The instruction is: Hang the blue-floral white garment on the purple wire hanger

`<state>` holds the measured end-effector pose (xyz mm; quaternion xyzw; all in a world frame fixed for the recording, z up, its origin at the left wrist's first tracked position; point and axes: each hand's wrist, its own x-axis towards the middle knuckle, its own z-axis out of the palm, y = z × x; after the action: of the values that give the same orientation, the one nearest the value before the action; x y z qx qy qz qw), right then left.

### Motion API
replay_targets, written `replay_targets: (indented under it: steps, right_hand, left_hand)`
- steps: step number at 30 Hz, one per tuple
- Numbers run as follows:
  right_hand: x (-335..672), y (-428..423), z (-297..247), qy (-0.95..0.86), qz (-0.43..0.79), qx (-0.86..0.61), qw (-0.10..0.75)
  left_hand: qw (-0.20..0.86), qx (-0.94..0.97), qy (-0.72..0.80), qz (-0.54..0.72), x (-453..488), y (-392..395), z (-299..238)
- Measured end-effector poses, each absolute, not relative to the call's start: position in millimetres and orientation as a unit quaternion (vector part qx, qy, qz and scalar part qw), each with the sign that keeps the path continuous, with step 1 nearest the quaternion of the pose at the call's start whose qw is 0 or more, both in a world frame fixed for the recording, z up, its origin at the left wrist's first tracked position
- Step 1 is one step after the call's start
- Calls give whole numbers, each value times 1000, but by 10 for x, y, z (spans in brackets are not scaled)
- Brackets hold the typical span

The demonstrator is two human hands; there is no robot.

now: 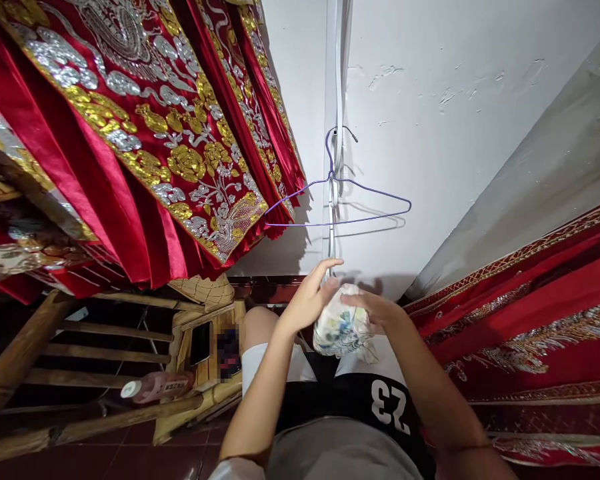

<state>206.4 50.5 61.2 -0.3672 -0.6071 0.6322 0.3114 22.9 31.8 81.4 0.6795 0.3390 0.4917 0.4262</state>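
Observation:
A bunched white cloth (341,325) with a blue and yellow floral print is held above my lap, between my two hands. On its left side is my left hand (307,299), its fingers stretched out and its thumb near the cloth's upper edge. My right hand (379,308) grips the bundle from the right, with its fingers over the top; some fingers are hidden by the cloth. Beyond the hands, a purple wire hanger (365,220) hangs from a hook on the white wall.
Red garments (180,133) with gold and silver embroidery hang at the upper left. More red embroidered fabric (540,333) lies along the right. On the left, a bamboo chair (105,353) holds a pink bottle (157,387) and a dark phone (201,342).

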Motion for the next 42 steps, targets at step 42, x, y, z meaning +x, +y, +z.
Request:
replay_targets:
  steps: [42]
  right_hand:
    - [2838, 1303, 1174, -766, 159, -490, 384]
  left_hand:
    - [299, 663, 401, 557, -365, 1424, 1556]
